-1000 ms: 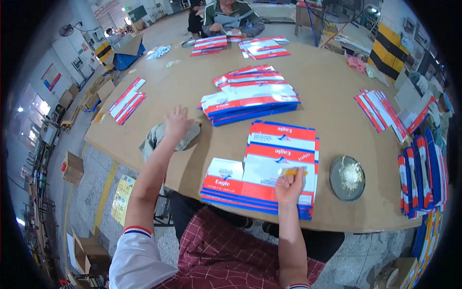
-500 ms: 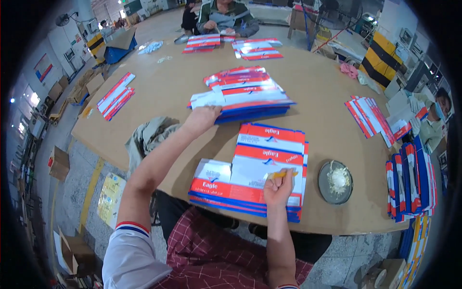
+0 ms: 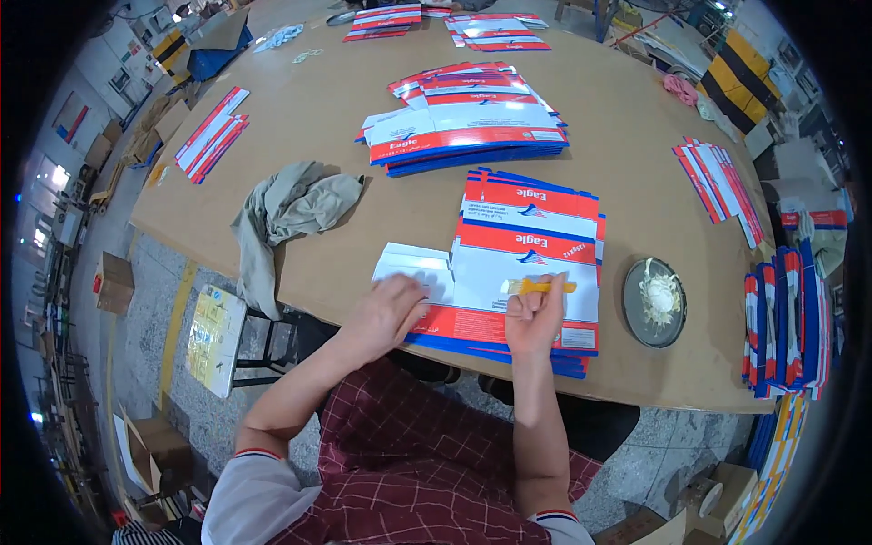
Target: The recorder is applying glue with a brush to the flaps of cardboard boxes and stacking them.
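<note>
The right hand (image 3: pixel 536 322) is closed around a yellow brush (image 3: pixel 529 286), held over the near stack of red, white and blue carton sheets (image 3: pixel 486 265), which lies flat at the counter's (image 3: pixel 318 118) near edge. The left hand (image 3: pixel 386 318) is loosely curled over that stack's left part; blur hides whether its fingers grip a sheet. No paste shows on the top sheet, so it seems unbrushed, and several beneath appear left to do. White paste (image 3: pixel 661 295) remains in the grey dish (image 3: pixel 637 325) to the right. Whether the fanned pile (image 3: pixel 472 118) beyond is finished, I cannot tell.
</note>
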The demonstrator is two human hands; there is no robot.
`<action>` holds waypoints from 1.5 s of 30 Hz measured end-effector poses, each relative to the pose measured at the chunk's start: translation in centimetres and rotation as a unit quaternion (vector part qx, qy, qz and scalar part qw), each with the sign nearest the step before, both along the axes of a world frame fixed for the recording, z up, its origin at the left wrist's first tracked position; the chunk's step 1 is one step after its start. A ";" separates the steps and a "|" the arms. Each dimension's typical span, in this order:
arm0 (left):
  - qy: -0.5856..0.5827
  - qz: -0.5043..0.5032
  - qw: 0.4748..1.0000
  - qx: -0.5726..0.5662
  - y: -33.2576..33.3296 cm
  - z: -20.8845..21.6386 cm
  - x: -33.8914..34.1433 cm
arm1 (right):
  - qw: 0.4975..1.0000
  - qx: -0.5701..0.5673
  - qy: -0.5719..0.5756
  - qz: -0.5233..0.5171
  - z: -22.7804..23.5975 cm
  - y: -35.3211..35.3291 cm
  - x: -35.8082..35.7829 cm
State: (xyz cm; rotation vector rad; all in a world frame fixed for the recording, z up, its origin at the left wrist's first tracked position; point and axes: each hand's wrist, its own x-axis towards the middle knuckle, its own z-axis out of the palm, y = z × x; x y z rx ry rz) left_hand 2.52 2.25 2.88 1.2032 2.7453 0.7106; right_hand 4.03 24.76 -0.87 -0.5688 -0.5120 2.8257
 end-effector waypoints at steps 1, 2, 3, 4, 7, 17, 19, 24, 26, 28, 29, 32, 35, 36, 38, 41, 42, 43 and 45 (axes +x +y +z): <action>0.040 0.062 0.997 0.020 0.6 -0.6 -1.0 | 1.000 0.009 0.005 -0.001 0.2 -0.2 0.0; 0.080 0.123 0.988 0.040 1.1 -1.3 -1.5 | 1.000 0.018 0.010 -0.003 0.3 -0.4 -0.1; 0.085 0.141 0.985 0.047 1.7 -2.0 -1.9 | 1.000 0.020 0.010 -0.004 0.0 -0.2 -0.1; 0.084 0.140 0.985 0.048 2.1 -2.6 -2.1 | 1.000 0.019 0.015 0.016 -0.3 0.0 0.2; 0.111 0.151 0.982 -0.004 2.9 -3.9 -1.9 | 0.999 0.023 0.023 0.041 -0.6 0.2 0.1; 0.042 0.193 0.972 0.130 2.1 -4.0 -2.3 | 0.984 0.178 0.024 0.013 -0.1 -1.2 -0.1; 0.030 0.200 0.966 0.160 2.0 -4.3 -2.3 | 0.980 0.193 0.037 0.015 -0.5 -1.1 -0.1; 0.045 0.182 0.965 0.183 1.8 -4.7 -2.3 | 0.952 0.301 0.024 0.059 -0.1 -1.8 0.0; 0.056 0.178 0.966 0.180 1.8 -4.9 -2.2 | 0.908 0.409 0.013 0.086 -0.5 -1.9 0.0; 0.068 0.177 0.966 0.176 1.7 -4.9 -2.1 | 0.909 0.406 0.012 0.092 -0.4 -2.2 0.0; 0.071 0.176 0.967 0.172 1.8 -4.8 -2.1 | 0.900 0.423 0.012 0.103 -0.3 -2.2 -0.1; 0.077 0.175 0.968 0.165 1.8 -4.5 -2.0 | 0.882 0.454 0.005 0.127 0.1 -2.3 -0.2; 0.083 0.173 0.968 0.160 1.8 -4.6 -1.9 | 0.871 0.469 -0.004 0.148 0.4 -2.4 -0.3; 0.086 0.171 0.969 0.158 1.8 -4.6 -1.9 | 0.869 0.470 -0.008 0.155 0.4 -2.4 -0.4; 0.089 0.170 0.969 0.158 1.8 -4.7 -2.0 | 0.867 0.470 -0.006 0.163 0.4 -2.4 -0.5; 0.096 0.171 0.968 0.156 1.7 -4.8 -1.9 | 0.883 0.438 -0.005 0.170 0.0 -2.0 -0.5; 0.099 0.173 0.968 0.156 1.7 -4.8 -1.9 | 0.899 0.405 -0.006 0.168 -0.2 -1.9 -0.5; 0.099 0.173 0.968 0.156 1.7 -4.9 -1.9 | 0.899 0.405 -0.006 0.167 -0.1 -1.9 -0.5; 0.098 0.170 0.968 0.155 1.8 -4.9 -1.9 | 0.906 0.398 0.003 0.144 0.1 -2.0 -0.7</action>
